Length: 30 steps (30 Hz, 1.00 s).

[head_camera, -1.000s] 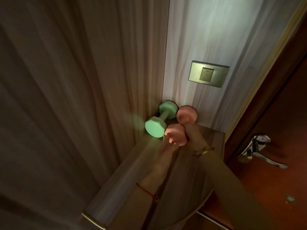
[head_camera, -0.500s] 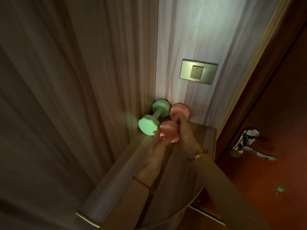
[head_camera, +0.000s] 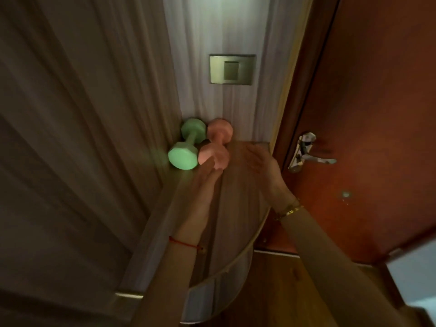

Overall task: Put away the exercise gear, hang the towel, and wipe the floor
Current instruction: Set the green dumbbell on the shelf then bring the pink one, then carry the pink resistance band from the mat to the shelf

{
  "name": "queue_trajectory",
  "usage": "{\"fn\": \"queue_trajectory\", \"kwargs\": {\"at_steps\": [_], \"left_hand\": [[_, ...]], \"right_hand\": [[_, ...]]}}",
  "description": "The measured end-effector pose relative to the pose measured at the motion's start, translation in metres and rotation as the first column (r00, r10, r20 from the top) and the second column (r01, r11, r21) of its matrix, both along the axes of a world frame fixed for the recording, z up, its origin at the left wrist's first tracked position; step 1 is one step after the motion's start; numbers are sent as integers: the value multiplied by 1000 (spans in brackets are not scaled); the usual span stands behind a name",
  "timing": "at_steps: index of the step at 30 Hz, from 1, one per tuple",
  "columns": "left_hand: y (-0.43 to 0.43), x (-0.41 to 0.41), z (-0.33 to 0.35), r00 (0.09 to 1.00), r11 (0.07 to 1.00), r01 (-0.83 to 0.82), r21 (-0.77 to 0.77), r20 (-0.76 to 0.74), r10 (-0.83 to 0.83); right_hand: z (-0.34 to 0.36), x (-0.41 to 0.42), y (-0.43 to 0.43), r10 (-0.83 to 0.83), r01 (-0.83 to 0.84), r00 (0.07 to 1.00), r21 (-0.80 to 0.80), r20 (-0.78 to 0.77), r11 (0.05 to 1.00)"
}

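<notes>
Dumbbells lie side by side in shelf corner.
Pink dumbbell (head_camera: 215, 143) touches green dumbbell (head_camera: 188, 147) on wooden shelf (head_camera: 238, 208). Left hand (head_camera: 203, 185) flat, fingertips at pink end; right hand (head_camera: 259, 165) spread wide, empty.

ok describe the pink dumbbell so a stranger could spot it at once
Find the brass wall plate beside the red door. Below it, two dumbbells lie in the shelf corner. The pink dumbbell is the right one; the green dumbbell hugs the wall.

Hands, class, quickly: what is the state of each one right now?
Left hand: open, holding nothing, fingertips at the pink plastic dumbbell.
Right hand: open, palm showing, holding nothing.
</notes>
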<state>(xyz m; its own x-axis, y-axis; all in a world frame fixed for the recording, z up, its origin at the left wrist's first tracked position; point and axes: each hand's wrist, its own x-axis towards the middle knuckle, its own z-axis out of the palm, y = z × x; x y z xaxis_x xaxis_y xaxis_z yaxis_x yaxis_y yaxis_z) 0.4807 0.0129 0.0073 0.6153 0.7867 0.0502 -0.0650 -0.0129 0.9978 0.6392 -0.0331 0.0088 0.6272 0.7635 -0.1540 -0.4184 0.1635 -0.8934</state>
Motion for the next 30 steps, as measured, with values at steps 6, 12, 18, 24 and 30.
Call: {"fn": "queue_trajectory", "kwargs": {"at_steps": [6, 12, 18, 24, 30], "left_hand": [[-40, 14, 2, 972, 979, 173, -112, 182, -151], [-99, 49, 7, 908, 908, 403, -116, 178, -380], [-190, 56, 11, 780, 778, 623, -78, 139, -610], [-299, 43, 11, 578, 578, 815, -27, 94, -811], [-430, 1, -2, 391, 384, 918, -96, 78, -917]], "right_hand": [[-19, -8, -93, -234, 251, 939, -37, 251, 967], [-18, -25, -205, -528, 548, 807, -6, 264, 836], [-21, -65, -325, -698, 741, 631, 2, 339, 671], [-27, -130, -444, -822, 883, 448, -34, 352, 468], [-30, -219, -566, -898, 973, 232, -83, 374, 217]]}}
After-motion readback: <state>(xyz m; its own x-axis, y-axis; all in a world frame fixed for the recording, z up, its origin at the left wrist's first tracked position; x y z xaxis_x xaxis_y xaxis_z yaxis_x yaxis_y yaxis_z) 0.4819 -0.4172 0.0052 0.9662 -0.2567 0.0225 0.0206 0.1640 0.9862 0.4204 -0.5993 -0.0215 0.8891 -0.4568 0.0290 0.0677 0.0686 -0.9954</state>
